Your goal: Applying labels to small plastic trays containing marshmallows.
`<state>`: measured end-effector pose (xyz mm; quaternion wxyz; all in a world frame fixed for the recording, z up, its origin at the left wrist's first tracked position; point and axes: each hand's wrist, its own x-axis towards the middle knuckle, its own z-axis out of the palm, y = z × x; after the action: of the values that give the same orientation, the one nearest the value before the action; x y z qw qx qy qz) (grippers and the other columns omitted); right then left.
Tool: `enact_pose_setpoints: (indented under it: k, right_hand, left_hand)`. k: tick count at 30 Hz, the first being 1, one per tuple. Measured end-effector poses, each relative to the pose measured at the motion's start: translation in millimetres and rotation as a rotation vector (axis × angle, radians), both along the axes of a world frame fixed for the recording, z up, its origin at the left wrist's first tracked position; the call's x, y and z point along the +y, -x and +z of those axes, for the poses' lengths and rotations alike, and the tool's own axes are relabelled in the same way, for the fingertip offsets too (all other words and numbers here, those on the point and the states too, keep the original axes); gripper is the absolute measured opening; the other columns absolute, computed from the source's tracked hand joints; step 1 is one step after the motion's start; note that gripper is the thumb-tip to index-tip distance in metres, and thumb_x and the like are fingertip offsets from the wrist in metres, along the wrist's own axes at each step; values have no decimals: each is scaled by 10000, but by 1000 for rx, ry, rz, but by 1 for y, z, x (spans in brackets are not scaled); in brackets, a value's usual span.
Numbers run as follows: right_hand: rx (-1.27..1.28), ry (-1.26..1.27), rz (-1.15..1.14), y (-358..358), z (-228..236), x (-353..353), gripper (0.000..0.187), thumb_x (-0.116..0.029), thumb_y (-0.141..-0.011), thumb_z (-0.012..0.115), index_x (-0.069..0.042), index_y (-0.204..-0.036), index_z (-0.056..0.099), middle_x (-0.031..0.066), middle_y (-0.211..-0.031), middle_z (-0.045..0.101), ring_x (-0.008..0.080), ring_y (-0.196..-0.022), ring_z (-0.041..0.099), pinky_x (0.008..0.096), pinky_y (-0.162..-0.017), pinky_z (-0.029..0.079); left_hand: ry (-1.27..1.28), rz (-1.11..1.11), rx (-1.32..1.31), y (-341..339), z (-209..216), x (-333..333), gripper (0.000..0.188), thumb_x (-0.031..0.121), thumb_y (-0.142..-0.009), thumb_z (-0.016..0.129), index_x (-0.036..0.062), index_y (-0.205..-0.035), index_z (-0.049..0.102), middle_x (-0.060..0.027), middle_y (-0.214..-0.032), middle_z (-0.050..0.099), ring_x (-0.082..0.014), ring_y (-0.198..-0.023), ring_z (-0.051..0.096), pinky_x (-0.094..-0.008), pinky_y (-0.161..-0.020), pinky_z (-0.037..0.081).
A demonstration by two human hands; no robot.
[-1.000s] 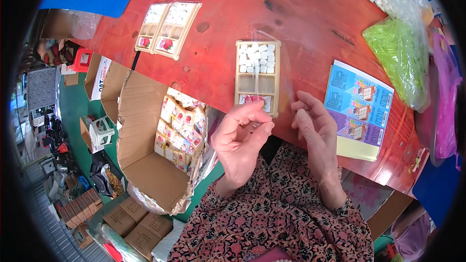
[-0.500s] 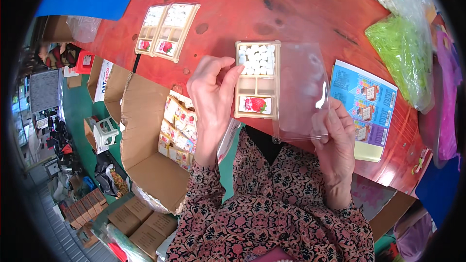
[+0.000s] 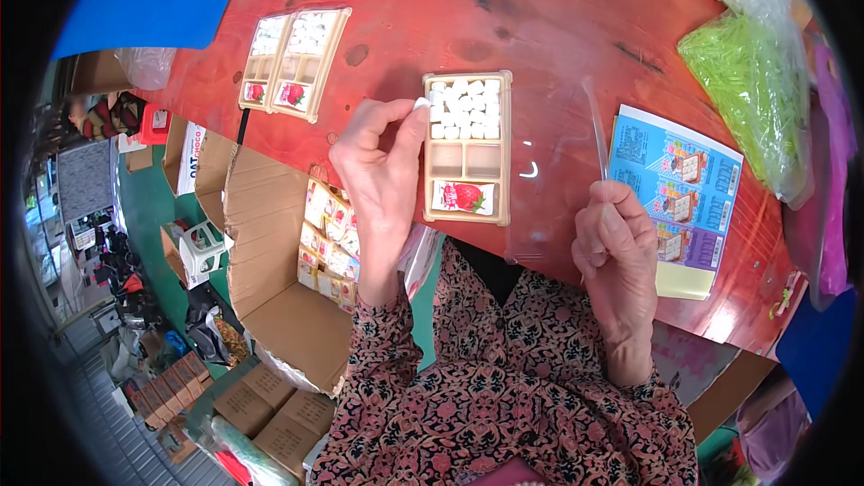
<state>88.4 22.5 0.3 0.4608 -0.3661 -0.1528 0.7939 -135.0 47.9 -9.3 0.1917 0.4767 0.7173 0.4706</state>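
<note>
On the red table in front of me lies a beige tray (image 3: 508,148). Small white pieces like mini marshmallows (image 3: 466,110) crowd its upper compartment, two middle compartments hold nothing, and a strawberry-printed packet (image 3: 463,198) fills the lowest. Beside the tray's upper left edge, my left hand (image 3: 376,157) pinches one white marshmallow (image 3: 420,103) between thumb and finger. My right hand (image 3: 619,234) grips the right edge of a clear plastic cover (image 3: 544,193), its right side raised and its left side along the tray's right edge.
Two filled trays (image 3: 292,63) sit side by side at the far left, with others beyond. Printed blue cards (image 3: 679,189) lie at right, near a bag of green material (image 3: 747,90). An open cardboard box (image 3: 270,243) of wrapped packets stands at left, below the table edge.
My left hand has drawn slightly left from the tray, and a white marshmallow now shows in its pinch. The clear cover's right side has tilted upward in my right hand.
</note>
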Motion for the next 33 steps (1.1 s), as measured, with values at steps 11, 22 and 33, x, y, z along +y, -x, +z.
enact_pose_setpoints:
  k: [11,22,33]
  right_hand:
    - [37,-11,-20,0,2,0,229,-158,-895,612,-26,-1069,540,-41,-632,405,42,-540,325,193,-465,254]
    - [80,51,-41,-5,1,-2,160,-135,-904,580,-44,-1033,557,-32,-621,390,51,-510,312,189,-431,251]
    - [139,27,-16,-15,10,0,141,-133,-912,570,-59,-1031,558,-20,-607,394,69,-504,331,213,-444,279]
  left_hand:
    - [-25,84,-207,10,11,-5,65,0,-787,689,-26,-841,664,20,-725,595,-35,-659,515,-184,-605,415]
    - [104,-159,-144,11,35,29,33,-25,-782,644,-19,-802,618,-16,-725,627,-56,-672,582,-208,-607,467]
    - [181,-415,-422,-15,51,142,63,23,-759,666,19,-815,639,-28,-697,616,-83,-616,565,-211,-573,444]
